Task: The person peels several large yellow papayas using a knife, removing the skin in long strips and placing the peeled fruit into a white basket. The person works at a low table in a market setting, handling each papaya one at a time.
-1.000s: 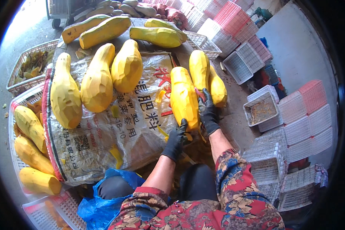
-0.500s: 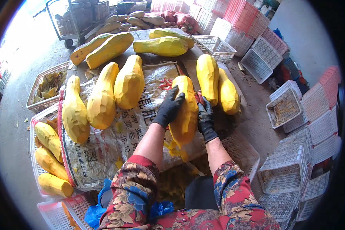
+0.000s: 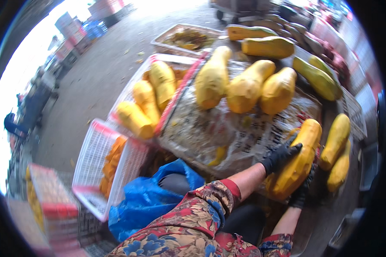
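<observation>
A long peeled squash (image 3: 294, 165), yellow with faceted sides, is tilted between my hands at the near right of the work surface. My left hand (image 3: 280, 157), in a black glove, grips its left side, fingers curving onto the top. Along its right, lower side lies my right hand (image 3: 303, 188), also gloved and partly hidden by the squash. A small red tool (image 3: 317, 154) shows at that hand's fingertips; its kind is too blurred to make out. Beside it on the right lie two more yellow squashes (image 3: 335, 143).
Three peeled squashes (image 3: 248, 88) lie across the sacking-covered surface (image 3: 193, 137); greener ones (image 3: 317, 79) lie behind. To the left, crates hold squashes (image 3: 158, 85) and orange pieces (image 3: 112, 165). A blue plastic bag (image 3: 146, 205) is by my knee. A crate of peelings (image 3: 188, 38) stands farther back.
The view has swung left, so the surface and squashes sit farther right. Both hands remain on the same squash, which now leans more to the right.
</observation>
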`<move>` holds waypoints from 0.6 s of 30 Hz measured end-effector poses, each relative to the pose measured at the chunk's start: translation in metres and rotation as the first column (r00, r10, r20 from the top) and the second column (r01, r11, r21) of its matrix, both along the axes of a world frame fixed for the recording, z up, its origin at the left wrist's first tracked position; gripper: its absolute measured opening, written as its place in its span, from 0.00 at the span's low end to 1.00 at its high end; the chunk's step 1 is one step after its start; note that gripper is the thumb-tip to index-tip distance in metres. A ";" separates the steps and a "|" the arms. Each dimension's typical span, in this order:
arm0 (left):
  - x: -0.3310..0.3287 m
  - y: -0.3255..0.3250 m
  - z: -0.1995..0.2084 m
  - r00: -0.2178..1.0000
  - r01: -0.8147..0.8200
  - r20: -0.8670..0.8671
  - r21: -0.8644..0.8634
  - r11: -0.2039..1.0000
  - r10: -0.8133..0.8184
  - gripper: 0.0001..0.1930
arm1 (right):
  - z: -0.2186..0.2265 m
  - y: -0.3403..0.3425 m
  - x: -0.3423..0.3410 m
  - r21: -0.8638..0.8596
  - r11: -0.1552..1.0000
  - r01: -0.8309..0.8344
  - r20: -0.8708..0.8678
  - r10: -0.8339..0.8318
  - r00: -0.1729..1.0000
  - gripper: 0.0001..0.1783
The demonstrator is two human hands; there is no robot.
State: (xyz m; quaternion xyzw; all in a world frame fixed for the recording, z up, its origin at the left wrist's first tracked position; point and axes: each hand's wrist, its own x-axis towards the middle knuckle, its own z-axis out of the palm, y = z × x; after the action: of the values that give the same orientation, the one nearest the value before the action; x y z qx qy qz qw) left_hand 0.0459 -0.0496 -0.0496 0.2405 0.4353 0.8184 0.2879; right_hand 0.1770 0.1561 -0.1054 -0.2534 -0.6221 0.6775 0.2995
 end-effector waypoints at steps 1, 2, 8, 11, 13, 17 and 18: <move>0.005 -0.017 0.001 0.985 0.082 0.149 -0.001 0.997 -0.081 0.36 | 0.010 -0.011 0.001 0.013 1.000 -0.005 0.001 0.005 1.000 0.21; 0.012 -0.033 0.002 0.947 0.137 0.280 0.090 0.986 -0.157 0.35 | 0.021 -0.020 0.000 0.025 0.999 -0.023 0.011 0.023 1.000 0.21; 0.055 -0.118 0.031 0.737 -0.033 0.597 0.502 0.864 -0.318 0.28 | 0.101 -0.115 0.003 0.137 0.971 -0.195 -0.039 0.202 0.979 0.21; 0.077 -0.152 0.062 0.648 -0.141 0.651 0.613 0.778 -0.396 0.29 | 0.142 -0.171 0.004 0.207 0.936 -0.285 -0.076 0.306 0.949 0.21; 0.094 -0.182 0.084 0.746 -0.170 0.573 0.655 0.736 -0.338 0.29 | 0.165 -0.209 0.005 0.247 0.902 -0.354 -0.092 0.385 0.918 0.21; 0.115 -0.243 0.108 0.844 -0.255 0.507 0.670 0.697 -0.178 0.29 | 0.205 -0.284 0.002 0.320 0.823 -0.470 -0.125 0.528 0.840 0.21; 0.101 -0.260 0.109 0.835 -0.281 0.523 0.675 0.682 -0.173 0.30 | 0.213 -0.303 0.001 0.326 0.803 -0.499 -0.127 0.560 0.819 0.21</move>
State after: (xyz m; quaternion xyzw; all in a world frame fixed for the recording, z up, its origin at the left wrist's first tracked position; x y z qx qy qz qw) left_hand 0.1471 -0.3100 0.0592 0.0766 -0.0206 0.9639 0.2541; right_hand 0.1778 -0.1471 0.1074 0.0515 -0.7204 0.6634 0.1955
